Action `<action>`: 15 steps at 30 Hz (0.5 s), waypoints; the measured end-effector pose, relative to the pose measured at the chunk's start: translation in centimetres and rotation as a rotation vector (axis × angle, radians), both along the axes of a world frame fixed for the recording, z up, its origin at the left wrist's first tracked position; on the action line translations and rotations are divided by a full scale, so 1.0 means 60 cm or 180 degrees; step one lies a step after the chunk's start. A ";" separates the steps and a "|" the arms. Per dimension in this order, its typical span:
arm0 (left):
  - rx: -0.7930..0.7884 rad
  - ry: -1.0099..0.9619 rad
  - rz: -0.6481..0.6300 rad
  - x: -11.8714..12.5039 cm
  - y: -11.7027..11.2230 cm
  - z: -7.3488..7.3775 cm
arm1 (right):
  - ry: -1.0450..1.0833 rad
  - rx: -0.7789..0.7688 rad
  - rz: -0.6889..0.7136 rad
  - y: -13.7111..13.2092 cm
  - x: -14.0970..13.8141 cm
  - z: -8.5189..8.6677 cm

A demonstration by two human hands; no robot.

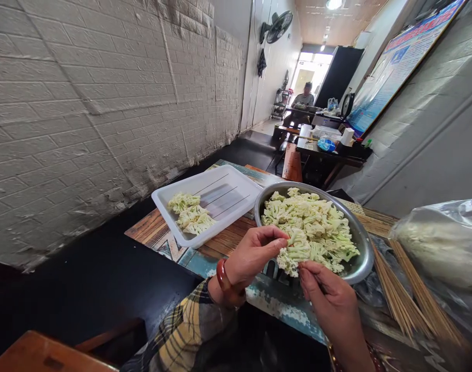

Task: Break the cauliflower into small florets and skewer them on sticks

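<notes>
White tray (236, 192) left of bowl (362, 243); skewers (402, 294) right — bagged cauliflower, perhaps.

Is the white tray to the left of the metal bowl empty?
No, the white tray holds a few cauliflower pieces at its near end, while the metal bowl beside it is heaped with many more.

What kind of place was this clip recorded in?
Probably a small eatery's prep area. Both hands, left hand and right hand, work a cauliflower floret over a metal bowl of florets, beside bundled bamboo skewers; dining tables line the corridor behind.
</notes>
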State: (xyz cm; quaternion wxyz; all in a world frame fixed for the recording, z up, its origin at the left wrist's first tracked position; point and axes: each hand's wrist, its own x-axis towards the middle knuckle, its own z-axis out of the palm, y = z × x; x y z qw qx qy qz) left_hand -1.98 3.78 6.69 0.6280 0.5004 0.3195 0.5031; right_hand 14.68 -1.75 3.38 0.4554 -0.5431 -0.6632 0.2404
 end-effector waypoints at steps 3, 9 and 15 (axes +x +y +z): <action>-0.0088 0.0045 0.0177 0.006 -0.005 0.001 | -0.0187 0.0134 -0.0046 -0.003 0.000 0.003; -0.0271 -0.0156 0.0487 0.036 -0.017 0.005 | -0.0328 0.0314 -0.0131 -0.001 -0.001 0.000; -0.0350 -0.0265 0.0731 0.059 -0.009 -0.007 | -0.0183 0.0186 0.0081 -0.002 0.012 -0.014</action>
